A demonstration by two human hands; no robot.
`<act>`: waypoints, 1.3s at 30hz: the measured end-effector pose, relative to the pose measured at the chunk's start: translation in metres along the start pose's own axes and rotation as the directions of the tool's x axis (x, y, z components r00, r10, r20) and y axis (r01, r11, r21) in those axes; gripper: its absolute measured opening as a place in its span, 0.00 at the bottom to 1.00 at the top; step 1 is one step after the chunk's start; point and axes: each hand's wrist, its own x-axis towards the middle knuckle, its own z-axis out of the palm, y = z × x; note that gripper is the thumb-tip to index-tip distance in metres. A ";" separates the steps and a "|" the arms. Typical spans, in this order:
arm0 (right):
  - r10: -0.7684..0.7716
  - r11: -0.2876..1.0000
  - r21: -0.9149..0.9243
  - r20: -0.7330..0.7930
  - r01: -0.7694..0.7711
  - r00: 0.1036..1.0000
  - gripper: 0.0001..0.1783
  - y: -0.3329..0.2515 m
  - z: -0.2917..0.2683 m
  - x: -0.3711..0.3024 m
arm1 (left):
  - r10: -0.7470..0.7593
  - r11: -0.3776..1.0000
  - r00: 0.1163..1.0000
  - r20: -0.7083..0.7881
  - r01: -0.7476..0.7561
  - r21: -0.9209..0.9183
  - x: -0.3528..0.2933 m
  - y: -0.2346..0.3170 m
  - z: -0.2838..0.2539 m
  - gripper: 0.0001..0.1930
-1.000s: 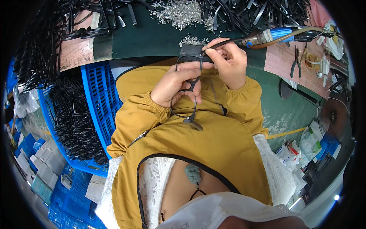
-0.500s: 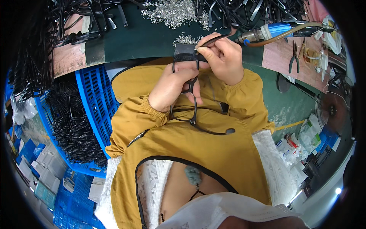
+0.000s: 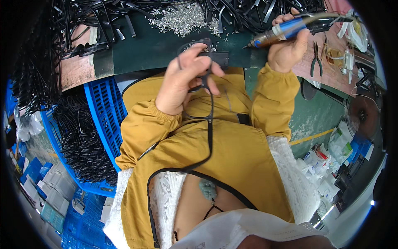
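spectacle frame (image 3: 210, 133): smooth, plastic-looking
small pins (image 3: 180, 18), twelve o'clock: glossy metal; basket (image 3: 104, 101), nine o'clock: smooth plastic; apron (image 3: 192, 144), six o'clock: matt cloth

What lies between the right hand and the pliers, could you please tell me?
In the head view, between the right hand, which holds the blue tool, and the pliers lies just a bare stretch of pinkish bench top.

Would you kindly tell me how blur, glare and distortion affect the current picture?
Head view: the left hand looks slightly blurred at the fingers; head view: the table shows a bowed front edge, with the corners falling to black; head view: a small bright light glares at lower right.
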 end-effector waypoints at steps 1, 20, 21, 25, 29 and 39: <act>0.048 0.989 0.142 -0.004 -0.047 0.999 0.26 0.004 0.006 0.003 | 0.083 0.995 0.996 -0.021 -0.084 -0.050 -0.001 0.002 -0.004 0.31; 0.159 0.795 0.481 0.423 -0.370 0.892 0.28 -0.014 0.075 -0.023 | -0.422 0.778 0.906 0.014 0.370 -0.508 -0.015 -0.058 0.007 0.17; 0.161 0.842 0.418 0.410 -0.342 0.898 0.27 -0.017 0.077 -0.036 | -0.422 0.772 0.906 0.022 0.372 -0.516 -0.014 -0.059 0.006 0.17; 0.192 0.818 0.476 0.302 -0.322 0.934 0.28 -0.017 0.075 -0.057 | -0.388 0.773 0.920 0.058 0.359 -0.523 -0.012 -0.065 0.001 0.16; 0.206 0.844 0.427 0.299 -0.324 0.932 0.24 -0.012 0.079 -0.053 | -0.374 0.771 0.924 0.078 0.356 -0.528 -0.013 -0.068 -0.004 0.16; 0.270 0.784 0.468 0.335 -0.408 0.903 0.25 -0.002 0.070 -0.041 | -0.459 0.813 0.888 -0.041 0.401 -0.422 -0.011 -0.048 0.005 0.13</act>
